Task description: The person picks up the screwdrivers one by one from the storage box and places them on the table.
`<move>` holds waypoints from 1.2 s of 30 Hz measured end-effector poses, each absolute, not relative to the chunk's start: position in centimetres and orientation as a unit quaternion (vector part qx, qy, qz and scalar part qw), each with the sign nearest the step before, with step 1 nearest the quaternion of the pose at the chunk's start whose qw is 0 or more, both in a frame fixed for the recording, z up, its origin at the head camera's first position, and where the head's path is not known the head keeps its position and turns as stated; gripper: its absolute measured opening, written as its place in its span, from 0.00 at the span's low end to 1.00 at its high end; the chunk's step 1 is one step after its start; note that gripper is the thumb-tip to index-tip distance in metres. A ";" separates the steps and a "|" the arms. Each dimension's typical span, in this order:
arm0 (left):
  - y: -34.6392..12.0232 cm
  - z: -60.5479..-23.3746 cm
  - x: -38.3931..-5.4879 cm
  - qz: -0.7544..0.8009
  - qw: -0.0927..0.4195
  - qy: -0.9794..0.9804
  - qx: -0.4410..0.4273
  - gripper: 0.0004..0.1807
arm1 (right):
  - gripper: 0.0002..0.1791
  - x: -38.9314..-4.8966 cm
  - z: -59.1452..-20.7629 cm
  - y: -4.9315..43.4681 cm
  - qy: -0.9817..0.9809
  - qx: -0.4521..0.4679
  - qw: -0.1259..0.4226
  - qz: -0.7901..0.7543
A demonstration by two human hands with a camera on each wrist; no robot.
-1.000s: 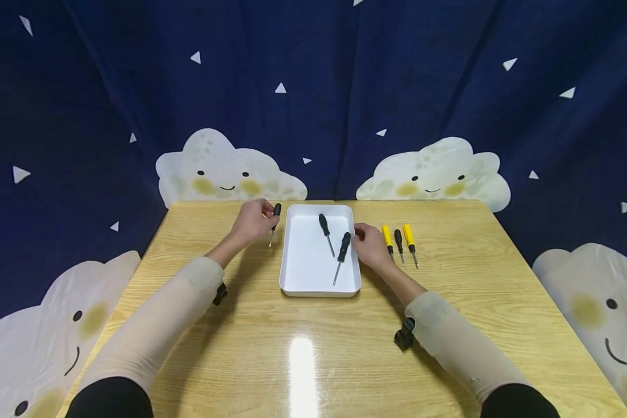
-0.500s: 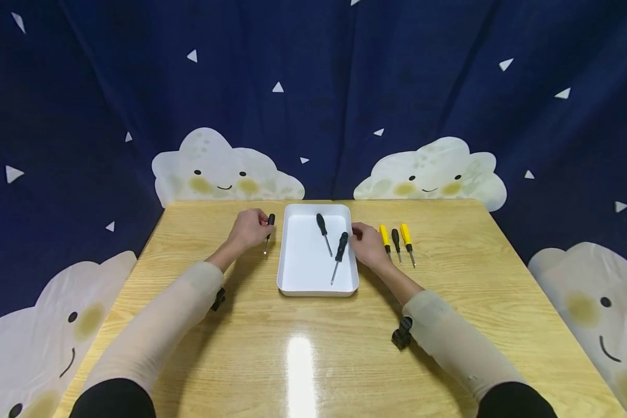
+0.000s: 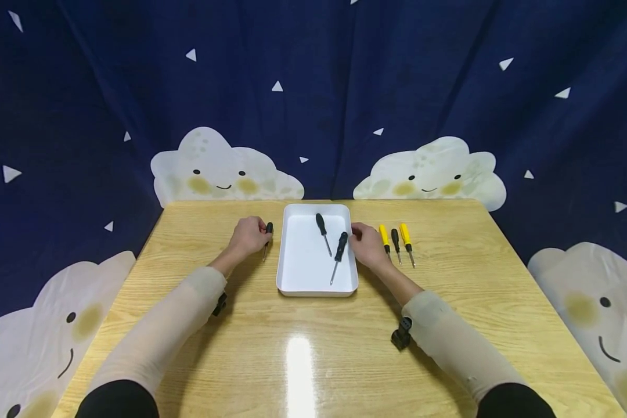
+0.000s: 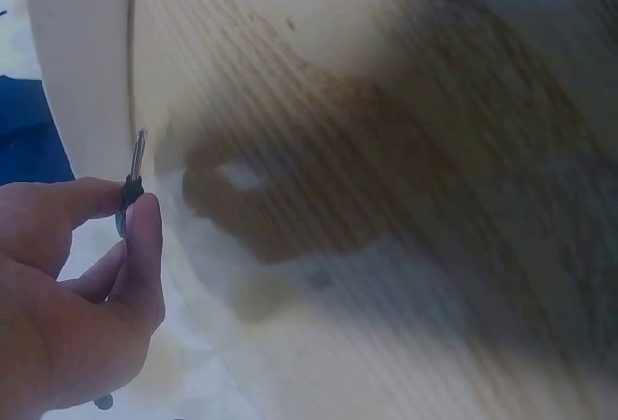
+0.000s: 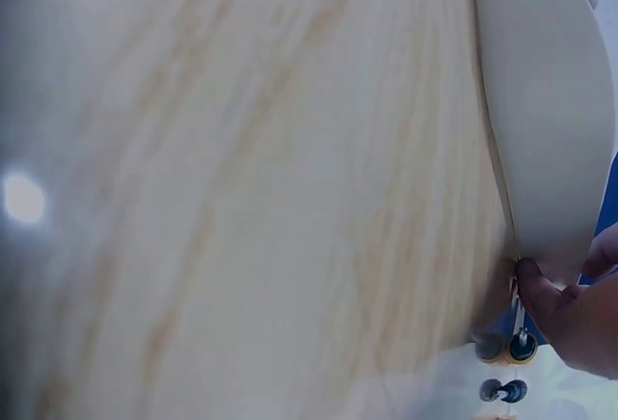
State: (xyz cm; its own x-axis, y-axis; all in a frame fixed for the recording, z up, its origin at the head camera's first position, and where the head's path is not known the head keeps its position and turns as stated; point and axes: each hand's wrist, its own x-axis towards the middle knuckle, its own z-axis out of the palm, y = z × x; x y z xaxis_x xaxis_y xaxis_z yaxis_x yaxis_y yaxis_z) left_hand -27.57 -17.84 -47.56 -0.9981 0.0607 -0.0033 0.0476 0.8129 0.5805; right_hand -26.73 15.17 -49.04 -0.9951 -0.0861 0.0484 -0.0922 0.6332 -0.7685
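My left hand (image 3: pixel 248 237) pinches a black-handled screwdriver (image 3: pixel 269 228) between thumb and fingers, just left of a white tray (image 3: pixel 303 273). In the left wrist view the metal shank of this screwdriver (image 4: pixel 138 157) points away from the fingertips. My right hand (image 3: pixel 368 247) grips the tray's right wall; the right wrist view has the thumb outside the wall and fingers reaching over its far side. Inside the tray lie a black screwdriver (image 3: pixel 321 223) near the back and another black screwdriver (image 3: pixel 341 248) towards the right, both tips pointing towards me.
Right of my right hand, a yellow screwdriver (image 3: pixel 384 235), a black screwdriver (image 3: pixel 395 237) and a second yellow screwdriver (image 3: pixel 406 235) lie side by side on the wooden table (image 3: pixel 230 348). A dark blue curtain (image 3: pixel 324 104) with clouds hangs behind the table's back edge.
My left hand has come down and nearer to me with the screwdriver, which now sits lower beside the tray. My right hand stays at the tray's wall.
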 end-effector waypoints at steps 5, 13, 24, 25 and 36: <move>-17.8 -47.7 -27.4 0.293 0.028 0.955 0.021 0.10 | 0.24 -26.6 -48.9 15.1 -0.904 0.049 0.005 0.425; -17.7 -48.0 -27.2 0.285 0.042 0.957 0.020 0.12 | 0.24 -26.6 -49.0 15.0 -0.906 0.048 0.001 0.421; -17.3 -47.9 -26.9 0.278 0.038 0.960 0.018 0.12 | 0.24 -26.7 -49.1 14.9 -0.904 0.044 0.004 0.425; -17.3 -47.9 -26.9 0.276 0.039 0.960 0.017 0.12 | 0.24 -26.7 -49.1 14.9 -0.904 0.044 0.004 0.426; -17.1 -47.4 -27.3 0.261 0.056 0.964 0.012 0.21 | 0.23 -26.7 -49.2 15.1 -0.902 0.047 0.011 0.430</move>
